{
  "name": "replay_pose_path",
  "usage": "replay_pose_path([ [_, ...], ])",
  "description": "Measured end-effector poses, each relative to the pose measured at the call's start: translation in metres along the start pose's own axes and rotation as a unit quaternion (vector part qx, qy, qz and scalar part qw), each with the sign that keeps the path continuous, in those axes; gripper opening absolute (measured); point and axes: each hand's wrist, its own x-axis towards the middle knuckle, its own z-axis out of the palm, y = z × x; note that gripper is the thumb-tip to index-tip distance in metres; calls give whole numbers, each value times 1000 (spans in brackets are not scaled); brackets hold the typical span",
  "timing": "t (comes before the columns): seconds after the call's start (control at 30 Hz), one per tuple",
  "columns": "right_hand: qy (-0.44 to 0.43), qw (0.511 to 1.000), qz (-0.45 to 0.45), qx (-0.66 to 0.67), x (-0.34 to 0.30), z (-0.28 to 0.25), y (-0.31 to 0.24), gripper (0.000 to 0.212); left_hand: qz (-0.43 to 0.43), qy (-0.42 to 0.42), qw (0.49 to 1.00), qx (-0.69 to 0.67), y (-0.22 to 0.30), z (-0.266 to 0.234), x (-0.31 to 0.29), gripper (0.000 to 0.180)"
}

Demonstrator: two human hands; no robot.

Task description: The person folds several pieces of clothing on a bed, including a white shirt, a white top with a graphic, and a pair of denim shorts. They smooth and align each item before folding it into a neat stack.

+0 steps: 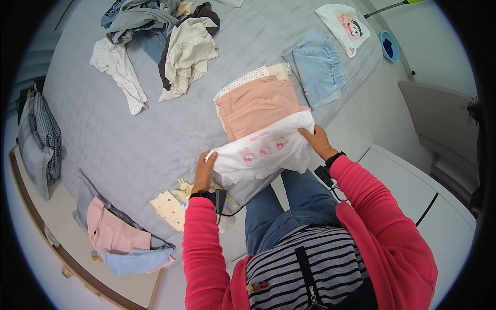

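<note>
A white shirt with pink printed figures (274, 155) is stretched between my two hands at the near edge of the bed. My left hand (205, 170) pinches its left corner, thumb on top. At the opposite upper corner, my right hand (317, 142) grips the cloth the same way. Behind the shirt lies a flat peach-coloured garment (261, 103), partly covered by it. Beneath that, a cream dotted cloth (248, 78) shows along the far side. A yellow dotted garment (169, 207) rests beside my left wrist.
Light blue jeans (318, 72) and a white printed top (345, 28) lie at the right on the grey bedsheet (155, 139). A loose clothes heap (155, 31) sits at the far left. Pink and blue clothes (116, 227) lie near left. A blue basin (389, 46) stands beyond the bed.
</note>
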Motion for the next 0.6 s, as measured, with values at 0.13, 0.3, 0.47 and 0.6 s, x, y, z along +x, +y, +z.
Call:
replay_pose_path([
  [0.13, -31, 998, -44, 35, -9, 8, 11, 61, 3, -50, 999, 22, -42, 25, -8, 74],
  [0.3, -116, 980, 35, -155, -22, 1, 11, 54, -81, -36, 994, 68, -45, 29, -23, 64],
  [0.47, -100, 981, 9, -167, -42, 0, 5, 46, -41, -48, 997, -53, -21, 17, -48, 56],
  [0.6, -87, 993, -22, -75, -76, 0, -5, 43, -39, -99, 991, -77, 7, 13, -78, 60],
])
